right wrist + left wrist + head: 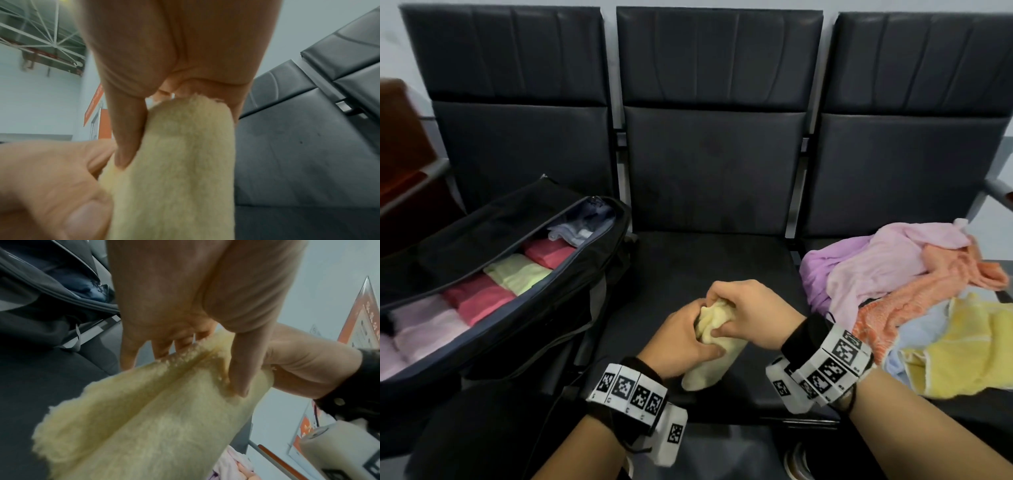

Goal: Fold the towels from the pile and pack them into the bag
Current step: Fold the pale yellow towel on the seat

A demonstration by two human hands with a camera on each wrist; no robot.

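Yellow towel [714, 356]: hanging at lower centre of the frame.
Left hand [683, 342]: gripping its folded top.
Right hand [748, 313]: pinching the same top.

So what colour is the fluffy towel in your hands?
Pale yellow. The rolled fluffy towel is gripped by both hands; the left wrist view shows it best.

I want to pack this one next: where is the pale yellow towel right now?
In the head view the pale yellow towel is over the middle seat, held in both hands, between the open bag and the towel pile.
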